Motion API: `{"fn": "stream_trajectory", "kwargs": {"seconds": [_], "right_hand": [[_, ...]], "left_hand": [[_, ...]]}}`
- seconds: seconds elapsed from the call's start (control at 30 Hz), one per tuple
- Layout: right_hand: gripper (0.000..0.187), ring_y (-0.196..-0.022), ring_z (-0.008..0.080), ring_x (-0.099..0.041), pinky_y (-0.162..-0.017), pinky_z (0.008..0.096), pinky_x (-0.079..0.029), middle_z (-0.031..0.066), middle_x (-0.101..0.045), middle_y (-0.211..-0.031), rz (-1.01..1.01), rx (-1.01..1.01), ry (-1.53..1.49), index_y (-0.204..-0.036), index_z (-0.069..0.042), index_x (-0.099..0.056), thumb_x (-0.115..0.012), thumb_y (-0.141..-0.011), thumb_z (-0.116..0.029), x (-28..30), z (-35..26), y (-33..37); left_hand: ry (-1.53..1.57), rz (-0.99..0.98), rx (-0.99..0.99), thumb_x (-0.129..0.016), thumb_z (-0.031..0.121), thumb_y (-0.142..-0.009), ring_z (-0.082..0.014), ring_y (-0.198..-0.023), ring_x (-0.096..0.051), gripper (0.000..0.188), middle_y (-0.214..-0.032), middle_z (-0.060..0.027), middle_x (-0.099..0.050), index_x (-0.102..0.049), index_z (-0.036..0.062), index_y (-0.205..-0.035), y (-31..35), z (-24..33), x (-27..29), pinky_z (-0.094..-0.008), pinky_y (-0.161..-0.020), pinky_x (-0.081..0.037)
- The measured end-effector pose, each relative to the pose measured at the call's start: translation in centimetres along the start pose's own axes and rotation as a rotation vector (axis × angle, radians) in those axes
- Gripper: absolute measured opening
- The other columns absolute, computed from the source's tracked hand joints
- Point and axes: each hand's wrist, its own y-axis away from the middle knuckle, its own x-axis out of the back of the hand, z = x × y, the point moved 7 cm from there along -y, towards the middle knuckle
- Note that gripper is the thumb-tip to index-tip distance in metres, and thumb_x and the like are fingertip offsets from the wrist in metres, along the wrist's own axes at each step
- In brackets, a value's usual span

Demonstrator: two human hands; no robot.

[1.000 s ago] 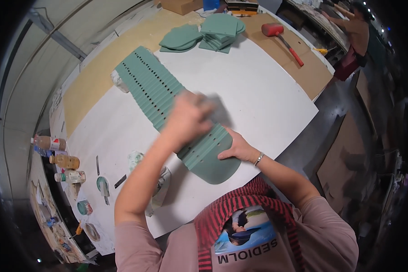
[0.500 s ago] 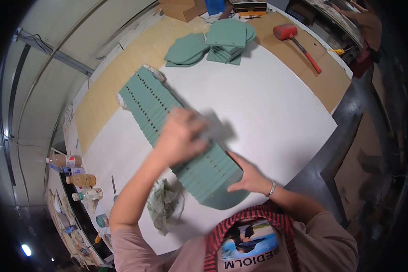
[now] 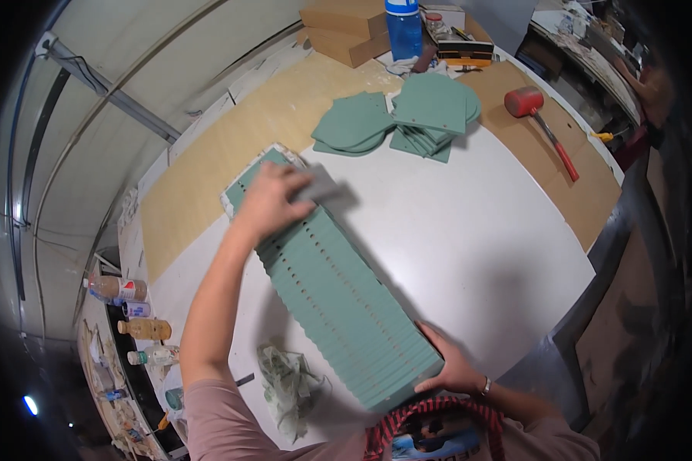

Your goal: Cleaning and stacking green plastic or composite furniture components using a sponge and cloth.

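A long row of green boards (image 3: 338,300), packed face to face with two lines of dark holes along the top, lies slantwise on the white tabletop. My left hand (image 3: 273,201) is on the row's far end, fingers bent around a flat grey block (image 3: 324,189) that is blurred by motion. At the near end, my right hand (image 3: 453,367) presses against the row's right corner, thumb on the end board and fingers along the side. A whitish cloth or paper wad (image 3: 274,152) shows under the far end.
Loose green boards (image 3: 430,104) are stacked at the back, near a red mallet (image 3: 524,101) on brown cardboard (image 3: 592,192). Crumpled pale green plastic (image 3: 284,388) lies left of the row. Bottles (image 3: 145,329) stand at the left edge; cardboard boxes (image 3: 346,31) and a blue bottle (image 3: 403,34) at the back.
My left hand has slid with the grey block from the middle of the row to its far end. My right hand stays at the near end. The whole view has shifted.
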Motion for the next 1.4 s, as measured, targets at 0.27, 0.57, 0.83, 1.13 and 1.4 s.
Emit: {"fn": "stream_trajectory", "kwargs": {"seconds": [0.27, 0.57, 0.83, 1.13, 1.4], "right_hand": [[0.124, -0.148, 0.0317, -0.031, -0.119, 0.0391, -0.028, 0.0182, -0.032, -0.160, -0.041, 0.024, 0.061, -0.158, -0.003, -0.023, -0.095, -0.058, -0.022, -0.5, -0.6, -0.1], [0.124, -0.149, 0.0262, -0.029, -0.120, 0.0392, -0.026, 0.0142, -0.032, -0.160, 0.024, 0.040, -0.196, -0.157, -0.003, -0.027, -0.098, -0.056, -0.018, -0.5, 0.7, 0.3], [0.117, -0.142, 0.0241, -0.040, -0.116, 0.0382, -0.035, 0.0123, -0.041, -0.155, 0.020, 0.065, -0.178, -0.157, -0.005, -0.027, -0.094, -0.061, -0.009, -0.5, 1.3, 0.5], [0.113, -0.134, 0.0208, -0.048, -0.114, 0.0363, -0.037, 0.0097, -0.051, -0.146, 0.006, 0.062, -0.122, -0.155, 0.001, -0.028, -0.092, -0.061, -0.009, -0.6, 0.1, 0.2], [0.094, -0.120, 0.0201, -0.056, -0.106, 0.0352, -0.044, 0.0088, -0.060, -0.131, 0.025, 0.028, -0.177, -0.142, 0.003, -0.046, -0.091, -0.061, -0.011, -0.3, 1.6, 0.3]], "left_hand": [[0.166, 0.260, 0.558, -0.081, 0.029, -0.074, -0.0351, -0.093, -0.072, 0.056, -0.108, -0.0223, -0.073, -0.070, 0.0058, -0.124, -1.8, -22.9, 2.7, -0.0409, -0.091, -0.053], [0.837, 0.354, 0.609, -0.076, 0.015, -0.082, -0.0203, -0.105, -0.063, 0.058, -0.116, -0.0122, -0.068, -0.059, -0.0016, -0.135, 13.3, -15.2, -0.6, -0.0339, -0.094, -0.050], [0.613, 0.178, 0.191, -0.090, 0.020, -0.061, -0.0320, -0.110, -0.058, 0.053, -0.126, -0.0154, -0.062, -0.070, 0.0065, -0.109, 28.3, 10.6, -2.1, -0.0405, -0.093, -0.049], [0.621, 0.406, 0.316, -0.085, 0.015, -0.062, -0.0371, -0.105, -0.056, 0.055, -0.121, -0.0169, -0.063, -0.068, 0.0070, -0.114, 28.8, 15.6, -0.8, -0.0436, -0.091, -0.048], [0.501, 0.532, 0.608, -0.081, 0.018, -0.066, -0.0344, -0.108, -0.056, 0.049, -0.117, -0.0120, -0.066, -0.070, 0.0093, -0.112, 36.3, 8.8, -0.7, -0.0456, -0.093, -0.046]]}}
